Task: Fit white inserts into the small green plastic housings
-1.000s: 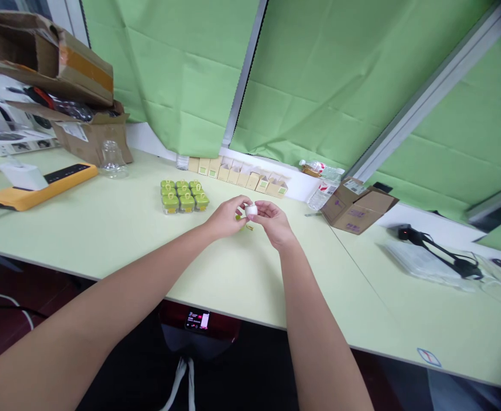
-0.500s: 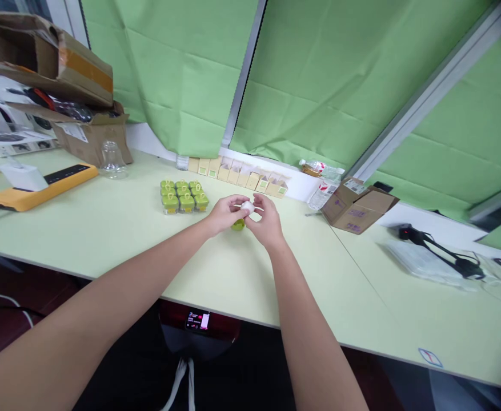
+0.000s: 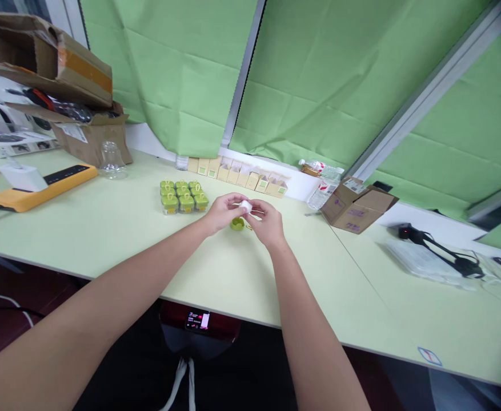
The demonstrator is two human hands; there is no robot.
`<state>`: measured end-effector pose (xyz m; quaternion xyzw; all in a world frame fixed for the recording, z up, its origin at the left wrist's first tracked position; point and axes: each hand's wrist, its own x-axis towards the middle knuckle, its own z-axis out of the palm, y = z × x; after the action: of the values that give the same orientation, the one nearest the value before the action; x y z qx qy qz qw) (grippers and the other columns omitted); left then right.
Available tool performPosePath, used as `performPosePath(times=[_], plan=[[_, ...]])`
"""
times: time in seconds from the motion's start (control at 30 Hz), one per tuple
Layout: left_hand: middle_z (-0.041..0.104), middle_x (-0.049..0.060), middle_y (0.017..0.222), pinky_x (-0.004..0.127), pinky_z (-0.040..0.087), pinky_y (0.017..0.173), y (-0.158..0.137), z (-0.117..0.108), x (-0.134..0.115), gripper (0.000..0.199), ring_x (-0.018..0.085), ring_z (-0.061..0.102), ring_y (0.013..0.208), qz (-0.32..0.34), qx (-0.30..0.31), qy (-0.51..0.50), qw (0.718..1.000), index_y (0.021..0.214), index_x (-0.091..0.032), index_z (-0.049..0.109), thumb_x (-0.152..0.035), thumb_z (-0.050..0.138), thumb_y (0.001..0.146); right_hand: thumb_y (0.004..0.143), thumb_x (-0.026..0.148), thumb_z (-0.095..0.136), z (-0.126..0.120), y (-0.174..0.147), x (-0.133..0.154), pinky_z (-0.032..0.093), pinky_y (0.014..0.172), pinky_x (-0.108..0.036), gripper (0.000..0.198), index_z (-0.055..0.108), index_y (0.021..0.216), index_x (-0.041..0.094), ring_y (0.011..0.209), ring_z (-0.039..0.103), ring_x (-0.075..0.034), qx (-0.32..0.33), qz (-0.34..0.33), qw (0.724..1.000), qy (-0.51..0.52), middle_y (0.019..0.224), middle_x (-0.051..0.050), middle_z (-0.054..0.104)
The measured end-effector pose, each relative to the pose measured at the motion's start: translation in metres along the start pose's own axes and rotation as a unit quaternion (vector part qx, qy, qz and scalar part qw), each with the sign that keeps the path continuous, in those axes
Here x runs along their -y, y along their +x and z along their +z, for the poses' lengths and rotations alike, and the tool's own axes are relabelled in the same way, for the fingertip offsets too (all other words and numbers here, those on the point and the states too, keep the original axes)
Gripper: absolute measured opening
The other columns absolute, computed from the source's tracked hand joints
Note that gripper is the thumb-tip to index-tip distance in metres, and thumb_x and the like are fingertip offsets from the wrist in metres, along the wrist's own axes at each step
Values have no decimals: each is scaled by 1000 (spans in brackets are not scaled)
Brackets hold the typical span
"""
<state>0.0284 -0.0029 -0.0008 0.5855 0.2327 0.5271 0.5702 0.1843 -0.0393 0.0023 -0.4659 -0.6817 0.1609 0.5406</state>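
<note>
Between my two hands is a small white piece (image 3: 245,206), too small and covered for me to make out its kind. The fingers of my left hand (image 3: 224,213) are pinched on its left side. From the right, the fingertips of my right hand (image 3: 267,221) close on the same piece. Just below them on the table lies a small round green lid (image 3: 237,224), partly covered by my fingers. Off to the left stands a block of small clear containers with green lids (image 3: 184,196), set in rows.
Small cardboard boxes (image 3: 241,174) line the wall behind my hands. A yellow power strip (image 3: 48,185) and a clear glass cover (image 3: 112,161) are at left. Plastic bottles (image 3: 321,191), an open carton (image 3: 357,205) and a black strap device (image 3: 439,251) sit at right.
My right hand has shifted slightly down and its fingers have closed in on the white piece. More of the green lid below now shows.
</note>
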Motion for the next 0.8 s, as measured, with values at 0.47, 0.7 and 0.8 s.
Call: performPosePath(times=[0.47,0.7,0.8], plan=[[69,10,102,37,56,83,2,0,6,41,19,67,91,-6,-17,2,1000,100,-14,65,-33,82,67,75,27,69,2,-2,4,58,79,-36,29,66,105,25,91,66,-19,-2,-24,998,-60,106,-4,67],[68,9,103,36,56,84,1,1,2,40,19,66,93,-27,-15,-14,999,100,-14,65,-32,81,68,75,27,67,2,-2,4,56,76,-35,31,65,106,26,92,64,-19,6,-14,997,-71,108,-5,67],[68,8,102,35,57,83,0,2,-5,35,19,65,95,-45,-11,-32,998,97,-16,66,-36,77,72,74,27,67,2,-2,4,56,75,-35,33,64,107,26,92,64,-19,5,-9,998,-67,109,-4,66]])
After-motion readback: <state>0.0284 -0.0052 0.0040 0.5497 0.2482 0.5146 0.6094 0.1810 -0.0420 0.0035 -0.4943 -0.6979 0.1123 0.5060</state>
